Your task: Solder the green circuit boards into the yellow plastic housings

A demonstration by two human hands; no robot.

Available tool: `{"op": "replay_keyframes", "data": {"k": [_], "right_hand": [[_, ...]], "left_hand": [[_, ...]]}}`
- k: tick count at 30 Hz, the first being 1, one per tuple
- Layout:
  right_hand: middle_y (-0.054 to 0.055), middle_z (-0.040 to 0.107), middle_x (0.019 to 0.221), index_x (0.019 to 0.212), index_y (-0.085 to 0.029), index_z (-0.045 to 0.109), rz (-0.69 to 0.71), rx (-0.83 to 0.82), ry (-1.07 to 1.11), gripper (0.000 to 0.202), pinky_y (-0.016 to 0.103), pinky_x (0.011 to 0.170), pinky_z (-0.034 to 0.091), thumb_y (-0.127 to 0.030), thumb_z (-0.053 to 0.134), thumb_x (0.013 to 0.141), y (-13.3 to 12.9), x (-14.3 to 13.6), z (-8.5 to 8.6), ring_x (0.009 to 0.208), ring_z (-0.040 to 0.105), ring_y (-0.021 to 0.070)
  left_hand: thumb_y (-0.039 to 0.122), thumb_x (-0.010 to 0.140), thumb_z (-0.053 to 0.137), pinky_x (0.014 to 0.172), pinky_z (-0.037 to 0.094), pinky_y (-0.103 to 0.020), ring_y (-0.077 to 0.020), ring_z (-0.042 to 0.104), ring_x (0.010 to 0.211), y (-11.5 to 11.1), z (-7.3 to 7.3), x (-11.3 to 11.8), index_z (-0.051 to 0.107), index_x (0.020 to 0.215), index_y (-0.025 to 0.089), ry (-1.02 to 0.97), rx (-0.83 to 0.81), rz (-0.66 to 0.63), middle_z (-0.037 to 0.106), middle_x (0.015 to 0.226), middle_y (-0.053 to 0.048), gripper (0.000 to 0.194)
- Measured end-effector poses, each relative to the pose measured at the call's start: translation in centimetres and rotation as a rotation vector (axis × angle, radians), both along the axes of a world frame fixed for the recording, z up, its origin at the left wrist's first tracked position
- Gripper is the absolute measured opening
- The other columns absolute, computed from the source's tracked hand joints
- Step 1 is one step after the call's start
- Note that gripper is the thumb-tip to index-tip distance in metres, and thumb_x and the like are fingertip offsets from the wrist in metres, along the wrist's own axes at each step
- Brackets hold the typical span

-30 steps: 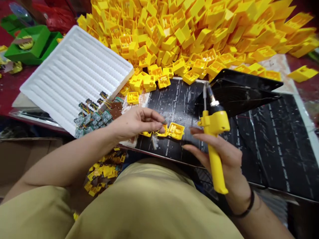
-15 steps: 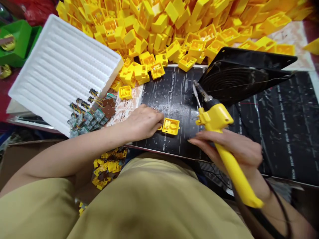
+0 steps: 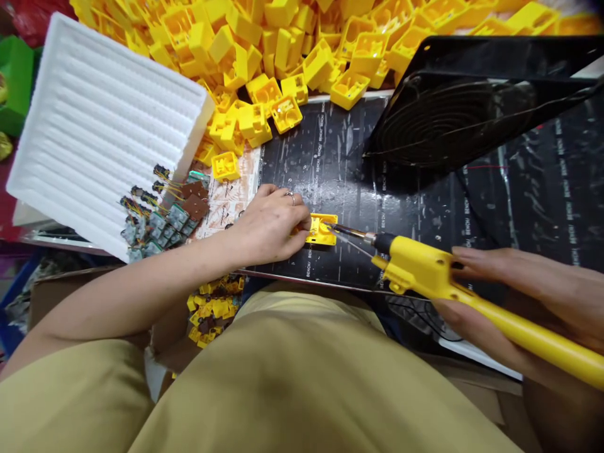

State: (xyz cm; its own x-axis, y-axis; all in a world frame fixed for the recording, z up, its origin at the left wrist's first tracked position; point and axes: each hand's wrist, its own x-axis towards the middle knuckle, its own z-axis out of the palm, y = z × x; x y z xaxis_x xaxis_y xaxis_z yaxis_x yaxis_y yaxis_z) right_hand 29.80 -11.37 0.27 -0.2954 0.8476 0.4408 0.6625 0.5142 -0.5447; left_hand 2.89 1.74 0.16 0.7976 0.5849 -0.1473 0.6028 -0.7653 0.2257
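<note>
My left hand, with a ring on one finger, rests on the black mat with its fingers closed at the left edge of a small open yellow plastic case. The fingertips hide that end of the case. In my right hand is a yellow soldering gun, gripped by its long handle. Its metal tip and the thin feed tube beside it point left and reach the inside of the case. Whether the tip touches anything in there is too small to tell.
A big heap of yellow cases fills the back. At the right stands a black fan. A white foam tray lies at the left, with small wired circuit boards at its front corner. Below the bench edge, a box holds yellow parts.
My right hand has swung the soldering gun down and left, from tip-up to its tip at the case. My left hand stays beside the case. The view has shifted a little.
</note>
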Motion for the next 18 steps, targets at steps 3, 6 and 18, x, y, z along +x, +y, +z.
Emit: {"op": "replay_keyframes", "data": {"k": [3,6,18], "right_hand": [[-0.002,0.07,0.085,0.112,-0.027,0.061,0.026,0.014,0.044,0.027,0.022,0.059,0.058,-0.027,0.067,0.086,0.5,-0.9,-0.1,0.07,0.068,0.0135],[-0.003,0.067,0.077,0.091,-0.025,0.059,0.08,0.017,0.018,0.002,0.019,0.065,0.056,-0.027,0.06,0.092,0.7,-1.1,-0.2,0.069,0.066,0.0092],[0.001,0.069,0.08,0.092,-0.019,0.057,0.278,0.141,-0.128,0.008,0.022,0.065,0.056,-0.019,0.065,0.088,2.5,-1.0,0.8,0.072,0.065,0.0102]], "left_hand": [[0.023,0.081,0.05,0.081,0.034,-0.038,-0.0206,0.056,0.08,0.2,0.4,0.6,0.066,0.075,0.017,0.057,-0.023,-0.008,0.067,0.08,-0.005,0.019],[0.022,0.079,0.052,0.08,0.032,-0.036,-0.0188,0.055,0.076,0.5,0.6,1.0,0.066,0.072,0.018,0.107,-0.046,-0.012,0.066,0.077,-0.004,0.016],[0.024,0.078,0.052,0.079,0.032,-0.037,-0.0191,0.057,0.075,0.7,0.5,1.3,0.066,0.07,0.018,0.125,0.006,-0.056,0.065,0.072,-0.004,0.018]]}}
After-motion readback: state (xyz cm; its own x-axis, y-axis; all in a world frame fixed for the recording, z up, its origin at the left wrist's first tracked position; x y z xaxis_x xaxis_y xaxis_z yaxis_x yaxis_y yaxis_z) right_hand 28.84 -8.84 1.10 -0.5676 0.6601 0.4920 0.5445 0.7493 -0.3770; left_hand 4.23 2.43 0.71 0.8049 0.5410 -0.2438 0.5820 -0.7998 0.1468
